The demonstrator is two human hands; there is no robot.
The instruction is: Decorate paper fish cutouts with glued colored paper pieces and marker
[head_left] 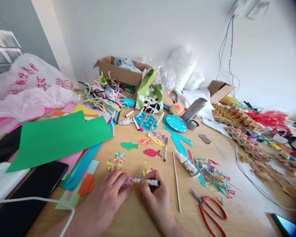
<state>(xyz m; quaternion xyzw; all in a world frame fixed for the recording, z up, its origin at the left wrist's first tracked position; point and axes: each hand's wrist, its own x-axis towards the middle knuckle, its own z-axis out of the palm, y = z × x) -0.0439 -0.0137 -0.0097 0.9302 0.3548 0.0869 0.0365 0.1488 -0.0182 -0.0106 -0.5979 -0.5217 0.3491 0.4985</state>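
My right hand (pixel 156 197) is closed round a slim marker (pixel 150 181) with a white patterned barrel and a black end. Its tip points left, at a small pinkish-purple paper fish (pixel 127 182) on the table. Curled over that fish's left side, my left hand (pixel 111 192) holds it down and hides part of it. Beyond my hands lie a green paper fish (pixel 129 145), a red paper fish (pixel 152 152) and several patterned ones. Small piles of colourful confetti (pixel 119 158) are just past my fingers.
Green paper (pixel 61 135) tops a stack at left, beside a black phone (pixel 44 187). At right are a wooden stick (pixel 177 184), a glue bottle (pixel 188 165), red-handled scissors (pixel 207 210) and paper scraps (pixel 213 176). A steel flask (pixel 194 110) leans farther back. A white cable (pixel 69 210) crosses lower left.
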